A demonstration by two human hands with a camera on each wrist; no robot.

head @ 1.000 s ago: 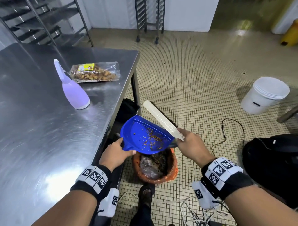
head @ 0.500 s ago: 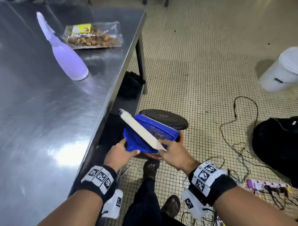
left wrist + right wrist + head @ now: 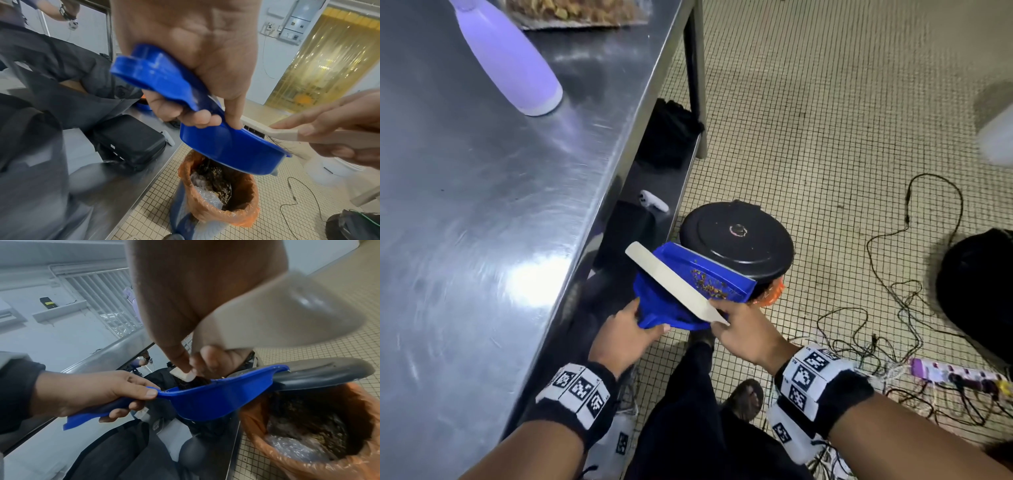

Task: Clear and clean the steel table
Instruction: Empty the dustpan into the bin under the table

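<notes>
Emptying step: left hand (image 3: 626, 334) grips the dustpan (image 3: 688, 287) handle, tilted over the bin (image 3: 218, 191) just below; right hand (image 3: 743, 330) grips the brush (image 3: 671, 282) across it. Crumbs (image 3: 709, 286) remain, so next: steeper tilt, brush them out; table (image 3: 482, 205) to the left

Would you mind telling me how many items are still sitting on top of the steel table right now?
2 in view: a purple spray bottle near the table's far end, and a clear snack packet just beyond it at the frame's top edge. More may lie outside the frame.
</notes>
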